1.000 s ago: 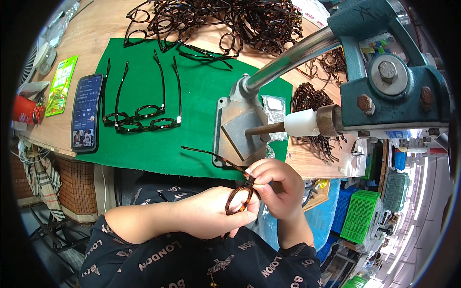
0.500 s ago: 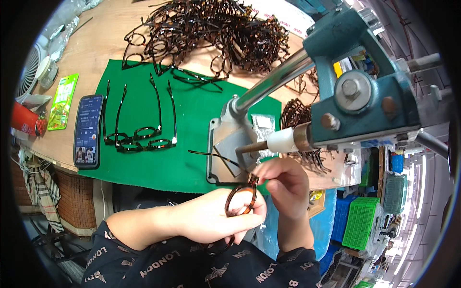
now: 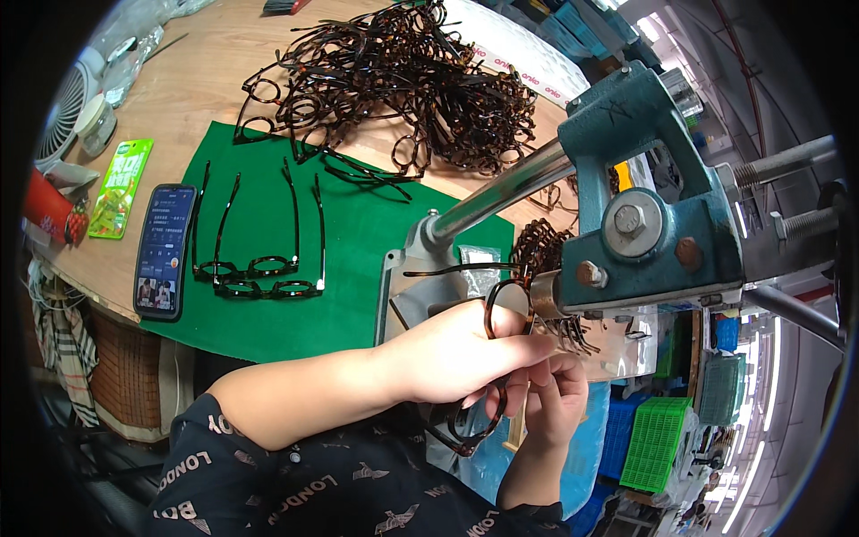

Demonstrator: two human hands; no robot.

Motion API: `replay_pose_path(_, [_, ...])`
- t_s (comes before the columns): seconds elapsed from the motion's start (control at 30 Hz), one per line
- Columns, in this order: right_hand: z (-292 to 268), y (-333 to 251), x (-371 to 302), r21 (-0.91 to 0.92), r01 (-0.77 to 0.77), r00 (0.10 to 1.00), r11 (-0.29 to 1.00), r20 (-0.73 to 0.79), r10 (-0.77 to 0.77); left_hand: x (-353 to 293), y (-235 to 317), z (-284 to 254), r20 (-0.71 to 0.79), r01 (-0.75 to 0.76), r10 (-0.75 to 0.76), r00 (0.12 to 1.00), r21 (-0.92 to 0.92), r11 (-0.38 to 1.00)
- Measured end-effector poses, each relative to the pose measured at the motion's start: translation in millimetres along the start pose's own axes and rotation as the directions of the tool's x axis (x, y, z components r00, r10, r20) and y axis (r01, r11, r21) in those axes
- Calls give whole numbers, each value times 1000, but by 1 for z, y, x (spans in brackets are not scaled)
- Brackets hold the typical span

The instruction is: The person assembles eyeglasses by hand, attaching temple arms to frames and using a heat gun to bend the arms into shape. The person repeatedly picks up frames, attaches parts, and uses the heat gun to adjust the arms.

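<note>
A tortoiseshell eyeglass frame point(image 3: 489, 311) is up in front of the press, one temple stretching left and its other rim hanging low by my sleeve. My left hand point(image 3: 452, 353) is closed around its middle, thumb pointing right. Just below that thumb, my right hand point(image 3: 557, 398) has its fingers curled against the frame; their exact grip is partly hidden. Through the upper rim shows the white sleeve point(image 3: 512, 298) of the teal bench press point(image 3: 644, 215). The rim is close to the press's brown metal end; whether they touch, I cannot tell.
On the green mat point(image 3: 268, 336) lie two folded-open eyeglasses point(image 3: 268, 288). Behind them is a tangled heap of tortoiseshell frames point(image 3: 403, 80). A phone point(image 3: 164, 251), a green packet point(image 3: 121, 188) and a red container point(image 3: 54, 210) stand left. Green crates point(image 3: 658, 443) are at right.
Both hands have moved the eyeglass frame up and right to the press's end. My right hand has dropped from the hinge to lower down the frame. The view has shifted slightly.
</note>
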State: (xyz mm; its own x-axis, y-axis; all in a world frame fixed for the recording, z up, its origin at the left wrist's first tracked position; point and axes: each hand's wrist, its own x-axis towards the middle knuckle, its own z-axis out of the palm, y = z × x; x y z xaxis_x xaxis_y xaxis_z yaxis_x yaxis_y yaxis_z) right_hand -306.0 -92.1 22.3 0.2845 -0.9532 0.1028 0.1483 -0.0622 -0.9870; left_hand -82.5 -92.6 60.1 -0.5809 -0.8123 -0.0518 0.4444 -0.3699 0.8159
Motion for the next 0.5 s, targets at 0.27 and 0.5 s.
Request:
replay_pose_path(0.27, [-13, 3, -3, -8, -47, 998, 999, -50, 47, 9, -3, 4, 29, 25, -24, 999, -46, 999])
replay_pose_path(0.5, [3, -25, 14, -171, 214, 976, 962, 67, -205, 9, -9, 10, -14, -44, 43, 999, -58, 997])
